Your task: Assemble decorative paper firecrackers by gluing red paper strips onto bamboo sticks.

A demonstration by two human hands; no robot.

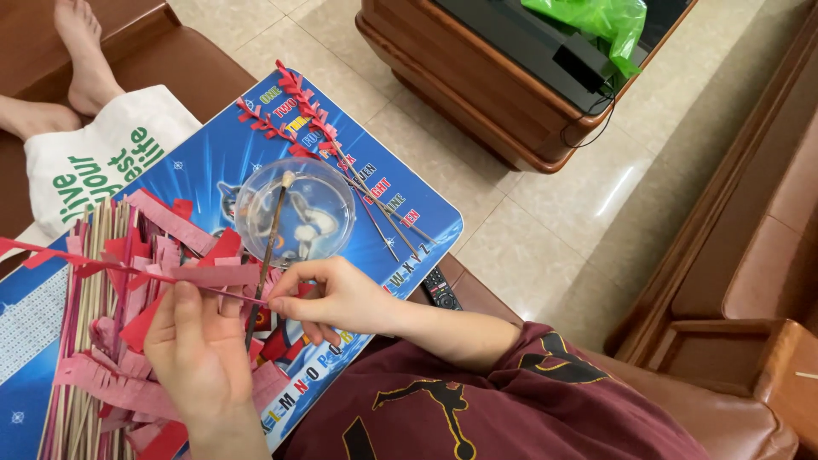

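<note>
— Where are the fingers just now?

— The right hand (336, 298) is pinched shut, thumb and forefinger closed on the near end of a fringed strip of red paper (217, 274). The left hand (198, 341) comes up from below, its fingers curled round a thin stick (102, 266) with the thumb pressed along the strip, so both hands grasp the same piece. It lies across the middle of the board, just above the lap.

— And how would the person do this bit well?

— It looks like the strip is being wound onto the stick. The person would do best to keep the paper taut, let each turn lap the last a little, and hold the thumb firm so nothing slips (the fringe tears easily, by the look of it).

— What lies round about?

— Under the left hand, a heap of bare sticks and cut strips (94, 358). Just beyond the fingers, a clear bowl (295, 210) with a brush handle (271, 243) leaning in it, probably paste. Further off, finished fringed sticks (319, 128), all on a blue picture board (213, 162).
</note>
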